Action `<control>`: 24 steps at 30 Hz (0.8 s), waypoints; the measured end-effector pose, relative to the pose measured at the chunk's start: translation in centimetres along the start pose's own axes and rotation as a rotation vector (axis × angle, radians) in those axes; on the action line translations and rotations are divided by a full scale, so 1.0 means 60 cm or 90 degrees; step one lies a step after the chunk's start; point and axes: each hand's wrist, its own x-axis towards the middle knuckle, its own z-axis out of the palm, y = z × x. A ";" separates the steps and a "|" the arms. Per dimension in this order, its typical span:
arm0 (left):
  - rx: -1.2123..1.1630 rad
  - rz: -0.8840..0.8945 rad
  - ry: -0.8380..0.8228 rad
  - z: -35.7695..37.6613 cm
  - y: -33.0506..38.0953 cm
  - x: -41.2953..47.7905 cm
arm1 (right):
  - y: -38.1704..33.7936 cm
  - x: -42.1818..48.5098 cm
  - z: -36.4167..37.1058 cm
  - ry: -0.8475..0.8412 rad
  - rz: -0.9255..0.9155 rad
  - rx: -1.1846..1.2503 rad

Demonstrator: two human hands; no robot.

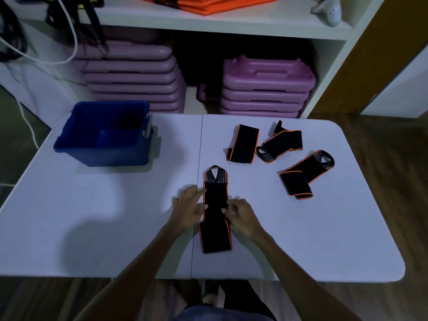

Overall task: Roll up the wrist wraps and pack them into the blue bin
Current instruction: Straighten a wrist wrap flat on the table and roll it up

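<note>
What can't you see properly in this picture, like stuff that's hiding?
- Blue bin: its near wall hides the closest part of the floor, and the inside is dark, so nothing shows there.
- Wrist wrap under the hands: the left hand and right hand cover its edges.
- Orange things on the shelf: cut off by the top edge.
- White object, top right: blurred.

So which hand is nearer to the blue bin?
Left. The left hand lies at the wrap's left edge, on the bin's side; the right hand is at its right edge, farther away.
</note>
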 end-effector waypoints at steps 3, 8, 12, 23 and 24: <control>0.074 0.106 -0.107 -0.005 -0.022 -0.021 | 0.001 -0.028 0.007 -0.053 -0.011 -0.079; 0.239 0.168 -0.133 -0.024 -0.023 -0.016 | -0.008 -0.049 0.003 -0.153 -0.027 -0.056; 0.284 0.162 -0.127 -0.024 -0.018 -0.007 | -0.025 -0.082 0.004 -0.264 -0.062 -0.035; 0.308 0.151 -0.043 -0.019 -0.013 0.008 | -0.045 -0.130 -0.016 -0.298 0.041 0.245; 0.311 0.159 -0.042 -0.016 -0.015 0.007 | -0.045 -0.122 -0.018 -0.256 0.021 0.209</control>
